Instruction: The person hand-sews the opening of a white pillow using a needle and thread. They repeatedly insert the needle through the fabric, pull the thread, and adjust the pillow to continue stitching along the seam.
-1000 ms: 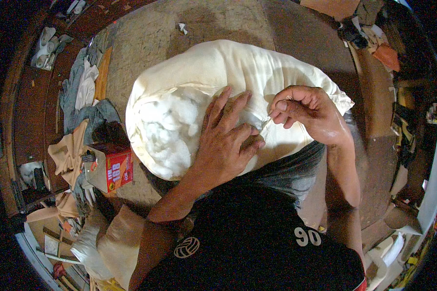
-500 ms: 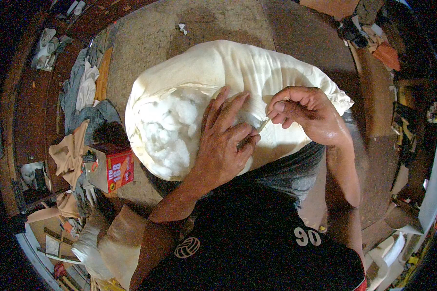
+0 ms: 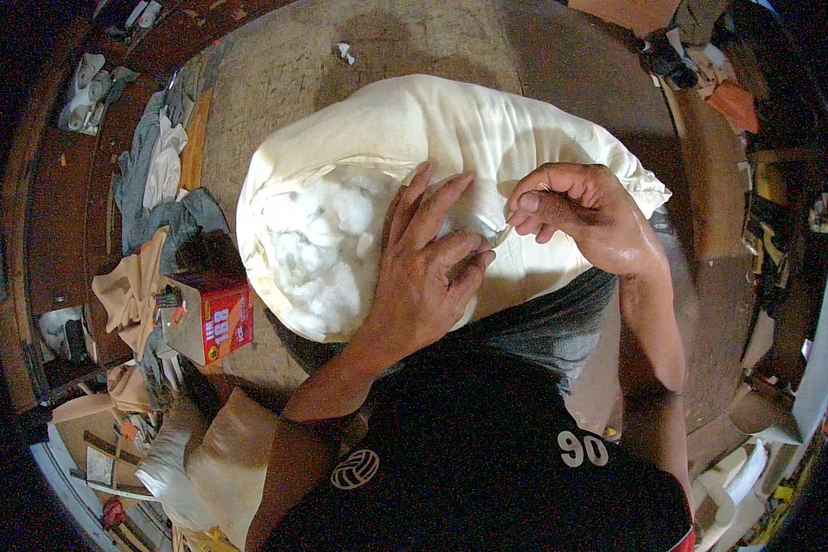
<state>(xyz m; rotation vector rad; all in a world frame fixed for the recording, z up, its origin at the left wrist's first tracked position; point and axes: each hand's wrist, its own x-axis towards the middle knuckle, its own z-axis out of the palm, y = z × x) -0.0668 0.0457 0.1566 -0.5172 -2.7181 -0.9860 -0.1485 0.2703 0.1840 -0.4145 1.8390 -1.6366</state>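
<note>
A large cream fabric cover [image 3: 488, 120], plump and wrinkled, lies across my lap. Through its wide opening on the left shows fluffy white stuffing [image 3: 317, 248]. My left hand [image 3: 432, 248] rests over the right end of the opening, some fingers stretched across the stuffing. Its thumb and forefinger pinch the cover's edge. Just to the right, my right hand [image 3: 580, 207] is closed in a pinch close to that same edge. Something thin and light shows at its fingertips, too small to name.
On the left, a red and white box [image 3: 225, 317] stands beside tan cloth scraps [image 3: 133, 281] and grey-blue cloth [image 3: 170, 225]. Pale cushions [image 3: 230, 451] lie at lower left. A white scrap [image 3: 345, 53] is on the worn wooden floor [image 3: 276, 74]. Clutter lines the right side.
Both hands stay almost in place. The fabric edge between them has shifted slightly, with small movement at the fingertips.
</note>
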